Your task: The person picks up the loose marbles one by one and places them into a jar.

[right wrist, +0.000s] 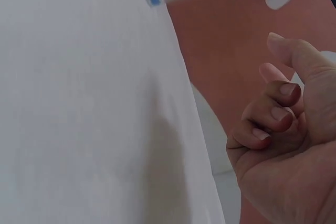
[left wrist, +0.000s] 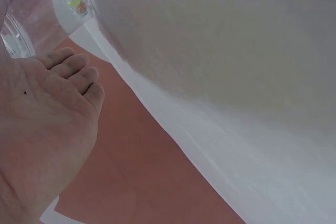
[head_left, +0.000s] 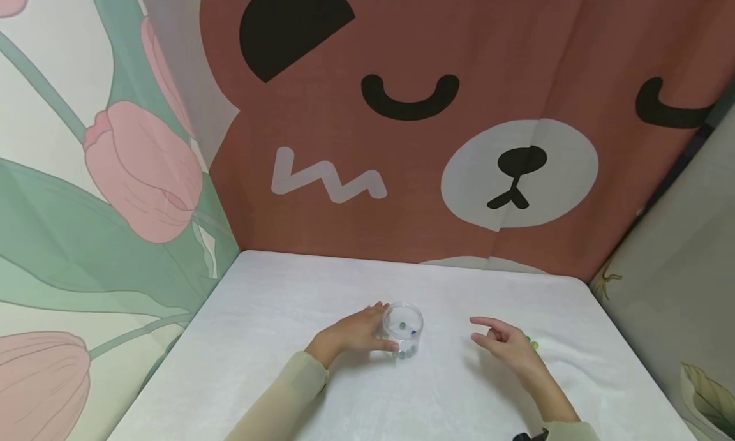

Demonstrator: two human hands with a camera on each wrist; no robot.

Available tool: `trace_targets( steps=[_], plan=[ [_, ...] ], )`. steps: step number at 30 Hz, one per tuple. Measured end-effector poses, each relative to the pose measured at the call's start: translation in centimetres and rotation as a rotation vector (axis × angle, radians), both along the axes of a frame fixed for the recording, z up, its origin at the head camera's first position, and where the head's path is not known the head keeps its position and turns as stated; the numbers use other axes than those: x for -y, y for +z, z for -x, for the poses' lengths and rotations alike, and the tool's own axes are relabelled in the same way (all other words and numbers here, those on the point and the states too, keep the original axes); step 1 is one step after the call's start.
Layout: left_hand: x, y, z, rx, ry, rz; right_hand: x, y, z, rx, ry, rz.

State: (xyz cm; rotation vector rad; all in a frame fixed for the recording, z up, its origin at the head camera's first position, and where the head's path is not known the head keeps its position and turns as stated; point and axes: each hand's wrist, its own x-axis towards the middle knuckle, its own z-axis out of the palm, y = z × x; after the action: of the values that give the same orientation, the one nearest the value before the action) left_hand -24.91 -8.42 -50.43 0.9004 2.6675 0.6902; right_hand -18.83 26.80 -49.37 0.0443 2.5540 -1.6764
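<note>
A clear round plastic jar [head_left: 418,339] stands on the white table with several glass marbles [head_left: 403,353] in its bottom. My left hand [head_left: 358,329] holds the jar from its left side, thumb at the front and fingers toward the back. In the left wrist view, the jar [left wrist: 39,14] shows blue and yellow-orange marbles through its wall. My right hand [head_left: 508,346] hovers to the right of the jar, apart from it. Its thumb and index finger are extended with a gap between them, the other fingers are bent inward, and nothing is held.
Green marbles [head_left: 535,345] lie on the table just right of my right hand, partly hidden by it. The white tablecloth [head_left: 275,307] has slight wrinkles at the right. A brown bear-print curtain [head_left: 333,237] hangs behind the table, and a tulip-print curtain [head_left: 143,173] at the left.
</note>
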Motion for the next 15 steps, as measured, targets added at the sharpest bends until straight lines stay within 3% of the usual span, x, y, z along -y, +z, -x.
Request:
trace_targets(
  steps=[15],
  plan=[
    [0.0, 0.0, -0.1, -0.009, 0.007, 0.0, -5.3, -0.3, -1.6, 0.016, -0.038, -0.086]
  ],
)
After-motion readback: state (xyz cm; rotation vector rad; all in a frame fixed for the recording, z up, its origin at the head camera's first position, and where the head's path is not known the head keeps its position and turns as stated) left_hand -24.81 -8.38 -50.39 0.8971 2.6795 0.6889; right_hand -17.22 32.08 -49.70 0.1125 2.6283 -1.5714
